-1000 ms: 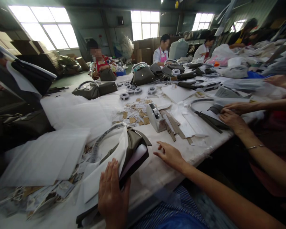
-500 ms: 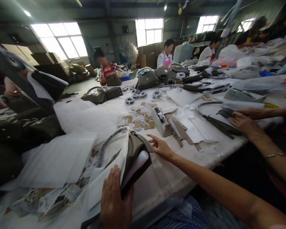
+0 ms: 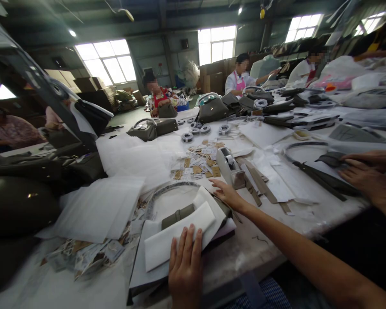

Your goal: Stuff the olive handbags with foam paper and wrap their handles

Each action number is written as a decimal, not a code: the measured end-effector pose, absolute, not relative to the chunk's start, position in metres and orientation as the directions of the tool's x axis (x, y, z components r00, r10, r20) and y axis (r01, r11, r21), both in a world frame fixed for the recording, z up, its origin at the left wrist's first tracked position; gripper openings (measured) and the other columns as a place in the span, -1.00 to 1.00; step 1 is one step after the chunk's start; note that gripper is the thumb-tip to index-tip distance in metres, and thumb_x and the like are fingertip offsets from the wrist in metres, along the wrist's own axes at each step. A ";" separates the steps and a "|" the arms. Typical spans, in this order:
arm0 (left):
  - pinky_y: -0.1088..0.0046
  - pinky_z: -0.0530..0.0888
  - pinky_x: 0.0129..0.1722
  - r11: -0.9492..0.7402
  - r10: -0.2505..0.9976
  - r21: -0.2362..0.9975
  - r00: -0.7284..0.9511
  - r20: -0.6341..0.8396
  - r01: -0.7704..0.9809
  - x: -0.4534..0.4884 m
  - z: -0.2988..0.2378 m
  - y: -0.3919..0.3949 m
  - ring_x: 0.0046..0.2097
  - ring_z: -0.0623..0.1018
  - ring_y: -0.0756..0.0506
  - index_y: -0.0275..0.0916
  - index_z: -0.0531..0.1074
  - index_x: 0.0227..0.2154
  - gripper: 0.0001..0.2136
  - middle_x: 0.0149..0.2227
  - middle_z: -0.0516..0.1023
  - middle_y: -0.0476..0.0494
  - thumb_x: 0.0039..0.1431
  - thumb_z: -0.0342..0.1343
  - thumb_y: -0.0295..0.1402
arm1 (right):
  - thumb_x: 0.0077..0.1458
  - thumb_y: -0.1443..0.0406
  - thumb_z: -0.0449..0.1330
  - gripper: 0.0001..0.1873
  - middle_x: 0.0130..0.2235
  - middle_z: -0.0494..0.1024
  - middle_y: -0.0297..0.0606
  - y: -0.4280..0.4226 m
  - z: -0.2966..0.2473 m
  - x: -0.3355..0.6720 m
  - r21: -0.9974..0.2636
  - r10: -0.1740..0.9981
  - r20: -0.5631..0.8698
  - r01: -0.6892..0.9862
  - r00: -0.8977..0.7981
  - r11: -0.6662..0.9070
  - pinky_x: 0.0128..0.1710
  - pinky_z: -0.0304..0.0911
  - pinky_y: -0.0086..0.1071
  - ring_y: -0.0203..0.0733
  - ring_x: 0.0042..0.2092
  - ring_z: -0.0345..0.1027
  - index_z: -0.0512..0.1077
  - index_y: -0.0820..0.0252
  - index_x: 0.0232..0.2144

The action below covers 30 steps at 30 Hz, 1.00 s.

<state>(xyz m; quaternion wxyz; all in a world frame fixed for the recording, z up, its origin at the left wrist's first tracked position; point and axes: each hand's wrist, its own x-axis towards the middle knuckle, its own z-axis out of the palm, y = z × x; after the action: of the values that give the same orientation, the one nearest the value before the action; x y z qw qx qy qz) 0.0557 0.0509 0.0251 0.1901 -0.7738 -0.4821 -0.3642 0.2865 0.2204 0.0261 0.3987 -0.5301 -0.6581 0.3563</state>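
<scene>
On the table before me lies an olive-green handbag (image 3: pixel 178 215), flat on its side, its wrapped handle (image 3: pixel 152 201) arching away from me. A folded white foam sheet (image 3: pixel 176 240) rests over it. Pressing down on that sheet is my left hand (image 3: pixel 185 262), fingers stretched out and flat. My right hand (image 3: pixel 227 195) is at the bag's far right corner, index finger extended; whether it touches the bag there is unclear. Its lower fingers are partly hidden. Close beyond it stands a tape dispenser (image 3: pixel 230 169).
Left of the bag are stacked foam sheets (image 3: pixel 99 206) and loose tags (image 3: pixel 93 257). More tags (image 3: pixel 196 167) and wrapped rings (image 3: pixel 204 129) lie farther back. A co-worker's hands (image 3: pixel 363 176) work on another bag at right. Dark bags (image 3: pixel 16 206) crowd the left edge.
The handbag has gone from tilted up to lying flat, with the foam sheet now over it. My left hand has moved from its side onto the sheet. The view has shifted left.
</scene>
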 end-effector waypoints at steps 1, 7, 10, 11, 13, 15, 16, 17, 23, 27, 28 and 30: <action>0.16 0.06 0.38 -0.460 0.619 0.058 0.274 0.736 0.886 0.057 0.025 0.051 0.29 0.33 -0.18 -0.26 0.28 0.25 -0.61 0.21 0.42 -0.20 0.41 -0.07 -0.35 | 0.10 0.29 0.17 -0.55 0.14 0.48 -0.10 0.206 0.029 0.296 -0.883 0.984 0.152 0.433 -0.096 0.179 0.01 0.38 -0.25 -0.07 0.03 0.46 0.47 0.16 0.07; 0.18 0.04 0.39 -0.432 0.661 0.084 0.251 0.707 0.898 0.064 0.028 0.051 0.29 0.32 -0.17 -0.25 0.28 0.25 -0.61 0.26 0.36 -0.18 0.42 -0.09 -0.34 | 0.23 0.13 0.14 -0.69 -0.07 0.62 -0.16 0.100 0.034 0.326 -0.831 0.981 0.194 0.529 -0.012 0.171 0.03 0.39 -0.16 -0.01 -0.04 0.51 0.56 0.11 -0.10; 0.18 0.03 0.39 -0.455 0.653 0.049 0.295 0.697 0.889 0.071 0.023 0.047 0.29 0.33 -0.15 -0.20 0.29 0.24 -0.62 0.27 0.34 -0.12 0.43 -0.14 -0.37 | 0.25 0.12 0.14 -0.72 -0.11 0.63 -0.18 0.073 0.043 0.326 -0.822 0.948 0.291 0.540 0.127 0.180 0.00 0.42 -0.21 -0.04 -0.07 0.52 0.54 0.10 -0.14; 0.17 0.03 0.39 -0.458 0.652 0.029 0.313 0.691 0.889 0.074 0.021 0.045 0.29 0.33 -0.14 -0.18 0.29 0.24 -0.61 0.28 0.33 -0.10 0.43 -0.16 -0.39 | 0.25 0.12 0.14 -0.74 -0.11 0.62 -0.18 0.071 0.049 0.325 -0.822 0.924 0.338 0.534 0.179 0.197 -0.01 0.42 -0.22 -0.06 -0.07 0.52 0.53 0.10 -0.14; 0.17 0.05 0.39 -0.450 0.648 -0.012 0.335 0.684 0.893 0.078 0.016 0.042 0.28 0.33 -0.13 -0.15 0.29 0.24 -0.60 0.28 0.33 -0.07 0.44 -0.20 -0.43 | 0.26 0.15 0.14 -0.76 -0.09 0.61 -0.20 0.080 0.064 0.321 -0.806 0.875 0.432 0.528 0.218 0.267 -0.01 0.42 -0.26 -0.09 -0.06 0.51 0.50 0.10 -0.12; 0.17 0.07 0.38 -0.433 0.647 -0.040 0.341 0.682 0.901 0.081 0.012 0.040 0.28 0.34 -0.12 -0.13 0.29 0.25 -0.59 0.27 0.34 -0.06 0.44 -0.22 -0.43 | 0.27 0.18 0.13 -0.77 -0.07 0.60 -0.21 0.100 0.081 0.314 -0.758 0.859 0.497 0.545 0.126 0.358 0.00 0.41 -0.28 -0.12 -0.05 0.50 0.48 0.09 -0.10; 0.17 0.07 0.38 -0.425 0.643 -0.049 0.340 0.686 0.904 0.082 0.010 0.039 0.27 0.35 -0.12 -0.12 0.29 0.24 -0.59 0.27 0.35 -0.06 0.44 -0.23 -0.43 | 0.28 0.20 0.12 -0.77 -0.07 0.59 -0.22 0.114 0.087 0.309 -0.722 0.864 0.503 0.566 0.036 0.397 0.00 0.40 -0.30 -0.14 -0.06 0.50 0.49 0.10 -0.09; 0.17 0.07 0.38 -0.420 0.638 -0.056 0.338 0.692 0.906 0.083 0.010 0.038 0.27 0.36 -0.11 -0.10 0.29 0.24 -0.60 0.26 0.36 -0.05 0.44 -0.23 -0.42 | 0.29 0.22 0.10 -0.77 -0.05 0.59 -0.22 0.129 0.093 0.303 -0.670 0.874 0.480 0.610 -0.078 0.423 0.01 0.39 -0.32 -0.16 -0.06 0.50 0.49 0.11 -0.09; 0.20 0.08 0.38 -0.409 0.587 -0.065 0.317 0.745 0.910 0.093 0.009 0.026 0.23 0.41 -0.08 -0.06 0.36 0.19 -0.62 0.21 0.43 -0.03 0.45 -0.20 -0.37 | 0.12 0.27 0.29 -0.86 0.16 0.47 -0.10 0.217 0.088 0.250 -0.290 0.898 0.120 0.850 -0.424 0.440 0.27 0.09 -0.13 0.05 0.27 0.20 0.63 0.16 -0.27; 0.22 0.13 0.37 -0.402 0.560 -0.060 0.297 0.773 0.914 0.099 0.008 0.018 0.21 0.43 -0.07 -0.04 0.39 0.16 -0.64 0.18 0.46 -0.01 0.44 -0.17 -0.36 | -0.20 0.30 0.50 -0.75 0.19 0.39 0.16 0.249 0.068 0.225 -0.190 0.930 0.013 0.912 -0.369 0.364 0.27 -0.07 0.15 0.38 0.32 0.03 0.64 0.26 -0.39; 0.23 0.14 0.37 -0.400 0.554 -0.059 0.292 0.779 0.915 0.100 0.008 0.018 0.21 0.43 -0.07 -0.04 0.40 0.16 -0.65 0.17 0.47 -0.01 0.44 -0.16 -0.36 | -0.24 0.31 0.51 -0.71 0.20 0.38 0.18 0.253 0.064 0.223 -0.169 0.935 0.000 0.922 -0.354 0.349 0.28 -0.10 0.15 0.39 0.33 0.01 0.64 0.27 -0.36; 0.22 0.14 0.36 -0.401 0.541 -0.051 0.282 0.792 0.915 0.101 0.008 0.018 0.19 0.45 -0.07 -0.04 0.42 0.14 -0.66 0.16 0.49 -0.02 0.44 -0.14 -0.37 | -0.26 0.31 0.52 -0.65 0.22 0.35 0.17 0.258 0.058 0.220 -0.140 0.944 -0.011 0.936 -0.329 0.324 0.29 -0.15 0.13 0.36 0.35 -0.04 0.64 0.27 -0.31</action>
<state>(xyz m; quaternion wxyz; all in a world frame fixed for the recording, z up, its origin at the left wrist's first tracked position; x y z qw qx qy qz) 0.1009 0.0179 0.0076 0.2608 -0.7568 -0.4810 -0.3576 0.2201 0.2583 0.0579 0.0361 -0.5781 -0.8129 0.0604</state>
